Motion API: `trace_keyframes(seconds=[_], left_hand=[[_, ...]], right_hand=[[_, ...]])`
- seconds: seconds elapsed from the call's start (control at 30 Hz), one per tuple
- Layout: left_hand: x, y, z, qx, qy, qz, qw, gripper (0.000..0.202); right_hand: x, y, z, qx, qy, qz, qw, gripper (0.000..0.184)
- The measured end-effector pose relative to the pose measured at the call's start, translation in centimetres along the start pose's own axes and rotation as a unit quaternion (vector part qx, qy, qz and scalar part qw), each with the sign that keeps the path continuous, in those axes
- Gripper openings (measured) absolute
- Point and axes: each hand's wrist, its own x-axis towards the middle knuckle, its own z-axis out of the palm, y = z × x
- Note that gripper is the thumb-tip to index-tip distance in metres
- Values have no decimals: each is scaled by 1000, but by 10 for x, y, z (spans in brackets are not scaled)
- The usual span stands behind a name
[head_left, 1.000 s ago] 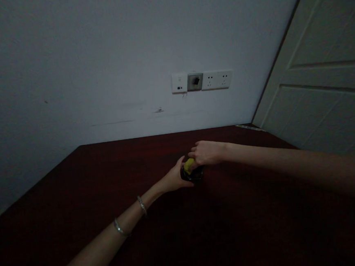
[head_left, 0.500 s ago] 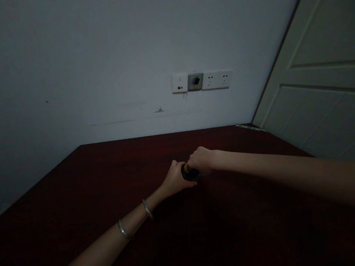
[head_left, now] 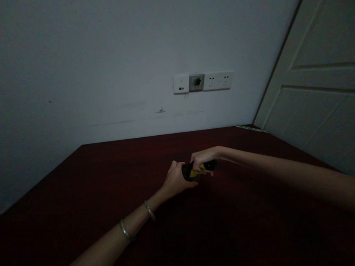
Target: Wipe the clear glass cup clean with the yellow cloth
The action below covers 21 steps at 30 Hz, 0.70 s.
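Note:
Both my hands meet over the middle of a dark red-brown table (head_left: 108, 187). My left hand (head_left: 175, 179) is closed round the left end of a small black and yellow object (head_left: 195, 171), two bracelets on its wrist. My right hand (head_left: 204, 157) grips the same object from above, fingers curled over its yellow part. The dim light hides what the object is.
A white wall stands behind the table, with a row of sockets and a switch (head_left: 203, 82). A pale panelled door (head_left: 325, 96) runs along the table's right side. A thin strip lies at the table's far right corner (head_left: 251, 129).
My right hand has shifted its grip to the right and turned, so more of the yellow part shows. My left hand has stayed on the object's left end.

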Motion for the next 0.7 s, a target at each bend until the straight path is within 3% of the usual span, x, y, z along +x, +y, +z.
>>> trace_keyframes(seconds=[0.17, 0.4, 0.5, 0.7], left_hand=[[0, 2, -1, 18, -6, -6, 1000, 77], [1, -4, 3, 7, -11, -1, 1000, 80], [3, -6, 3, -7, -24, 13, 1000, 83], [3, -6, 1, -28, -48, 29, 998, 89]], right_hand=[[-6, 26, -5, 187, 43, -132, 973, 17], [-16, 57, 12, 395, 190, -318, 841, 31], [-11, 69, 30, 437, 246, -345, 794, 35], [-1, 83, 54, 474, 356, -322, 738, 44]])
